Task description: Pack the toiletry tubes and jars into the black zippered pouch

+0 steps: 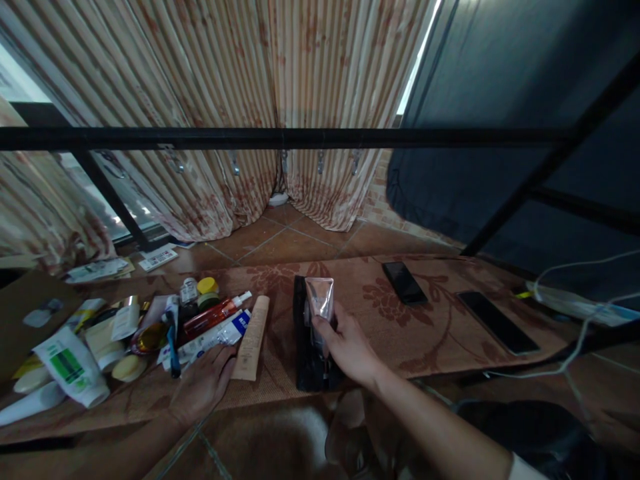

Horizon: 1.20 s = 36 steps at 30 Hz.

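Note:
My right hand (350, 347) is closed around a shiny pinkish squeeze tube (321, 295), with the thumb across its front. This tube is held at a black pouch (302, 363) near the front edge of the cloth-covered top; whether it is inside or over the pouch I cannot tell. Lying low with fingers stretched out, my left hand (207, 379) is beside a beige tube (254, 337) and a white-and-blue tube (227, 331). Behind these lie a red bottle with a clear cap (213, 316) and a blue toothbrush (173, 343).
Several toiletries crowd the left side, among them a white-and-green tube (73, 365) and a yellow-lidded jar (208, 287). Two phones (404, 283) (497, 323) lie at the right, near a white cable (575, 360). A dark metal bar (320, 138) crosses before the curtains.

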Each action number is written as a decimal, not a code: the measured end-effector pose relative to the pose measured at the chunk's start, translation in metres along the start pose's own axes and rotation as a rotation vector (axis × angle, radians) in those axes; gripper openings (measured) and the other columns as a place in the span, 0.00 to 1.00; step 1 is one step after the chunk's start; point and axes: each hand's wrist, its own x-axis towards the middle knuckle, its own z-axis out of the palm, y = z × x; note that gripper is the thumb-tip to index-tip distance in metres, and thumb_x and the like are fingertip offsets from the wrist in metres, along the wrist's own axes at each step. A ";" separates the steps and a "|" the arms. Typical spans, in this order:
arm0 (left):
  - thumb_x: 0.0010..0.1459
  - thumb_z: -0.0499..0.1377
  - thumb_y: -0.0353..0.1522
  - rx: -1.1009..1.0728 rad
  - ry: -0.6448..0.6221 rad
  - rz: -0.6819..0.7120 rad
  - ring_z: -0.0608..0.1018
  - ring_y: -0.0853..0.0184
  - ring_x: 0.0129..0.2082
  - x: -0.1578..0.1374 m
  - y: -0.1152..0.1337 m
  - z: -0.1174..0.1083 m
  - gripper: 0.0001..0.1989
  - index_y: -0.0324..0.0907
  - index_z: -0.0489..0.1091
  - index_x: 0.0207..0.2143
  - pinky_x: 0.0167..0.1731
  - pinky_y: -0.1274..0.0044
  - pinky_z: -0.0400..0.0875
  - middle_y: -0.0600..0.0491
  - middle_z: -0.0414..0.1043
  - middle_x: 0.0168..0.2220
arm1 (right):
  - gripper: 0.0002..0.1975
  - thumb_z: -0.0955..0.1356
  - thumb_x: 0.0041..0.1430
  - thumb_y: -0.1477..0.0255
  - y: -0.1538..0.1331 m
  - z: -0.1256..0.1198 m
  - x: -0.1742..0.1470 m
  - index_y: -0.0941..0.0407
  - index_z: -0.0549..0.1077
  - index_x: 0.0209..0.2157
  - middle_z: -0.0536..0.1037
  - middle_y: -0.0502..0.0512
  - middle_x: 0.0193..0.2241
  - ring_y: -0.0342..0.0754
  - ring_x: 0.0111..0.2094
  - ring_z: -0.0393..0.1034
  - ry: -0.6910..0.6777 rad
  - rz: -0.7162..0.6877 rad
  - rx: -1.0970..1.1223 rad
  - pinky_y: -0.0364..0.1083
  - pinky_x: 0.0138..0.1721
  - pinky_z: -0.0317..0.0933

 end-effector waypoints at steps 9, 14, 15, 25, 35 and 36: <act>0.62 0.48 0.39 -0.003 -0.030 -0.014 0.76 0.62 0.42 0.000 0.004 -0.004 0.13 0.45 0.67 0.43 0.43 0.68 0.72 0.51 0.72 0.42 | 0.12 0.62 0.59 0.66 0.000 0.001 0.000 0.56 0.69 0.42 0.77 0.53 0.35 0.48 0.37 0.70 -0.012 -0.042 0.061 0.44 0.39 0.59; 0.57 0.54 0.42 0.047 0.036 0.026 0.74 0.60 0.48 -0.006 0.001 -0.002 0.21 0.45 0.63 0.51 0.46 0.68 0.71 0.49 0.70 0.50 | 0.10 0.62 0.59 0.66 -0.001 0.001 -0.001 0.55 0.69 0.40 0.77 0.52 0.33 0.47 0.35 0.70 -0.006 -0.033 0.043 0.44 0.38 0.59; 0.57 0.54 0.42 0.064 0.049 0.032 0.74 0.59 0.48 -0.007 0.000 -0.001 0.23 0.45 0.62 0.53 0.46 0.68 0.71 0.48 0.69 0.51 | 0.11 0.62 0.59 0.66 -0.001 0.001 -0.001 0.55 0.69 0.40 0.77 0.52 0.34 0.47 0.35 0.70 -0.004 -0.029 0.040 0.44 0.38 0.59; 0.57 0.55 0.40 0.095 0.057 0.131 0.73 0.60 0.51 -0.008 0.000 0.001 0.25 0.49 0.59 0.58 0.47 0.70 0.72 0.49 0.66 0.55 | 0.11 0.62 0.59 0.67 -0.002 0.000 -0.002 0.55 0.69 0.41 0.77 0.52 0.34 0.48 0.36 0.70 -0.014 -0.014 0.049 0.44 0.39 0.58; 0.56 0.56 0.41 0.115 0.030 0.209 0.72 0.57 0.51 -0.010 -0.001 0.000 0.31 0.53 0.54 0.61 0.46 0.69 0.73 0.48 0.63 0.56 | 0.10 0.62 0.60 0.66 0.000 0.002 0.000 0.55 0.69 0.40 0.77 0.51 0.33 0.47 0.35 0.70 -0.009 -0.020 0.053 0.44 0.38 0.59; 0.56 0.56 0.40 0.121 0.032 0.227 0.72 0.57 0.51 -0.010 -0.002 0.001 0.30 0.54 0.55 0.61 0.46 0.69 0.73 0.48 0.64 0.56 | 0.10 0.62 0.60 0.66 0.000 0.001 0.000 0.55 0.69 0.41 0.77 0.51 0.33 0.47 0.35 0.70 -0.010 -0.017 0.055 0.44 0.39 0.59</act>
